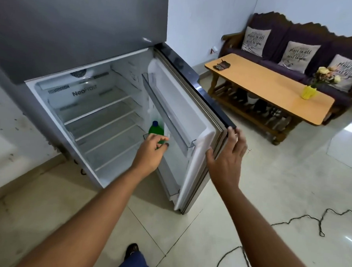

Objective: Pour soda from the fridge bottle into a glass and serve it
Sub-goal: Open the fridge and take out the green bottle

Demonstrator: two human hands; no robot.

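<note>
With the right hand (229, 156) spread flat steadying the fridge door (199, 146) mid-frame, the left hand (151, 150), fingers half-curled around nothing, should close firmly round the green bottle (155, 130) below its cap

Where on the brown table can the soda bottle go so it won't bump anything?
The wooden table is bare along its long middle, between the dark small things at the end nearer the fridge door and the yellow flower vase near the other end. Those two ends are the crowded spots.
</note>
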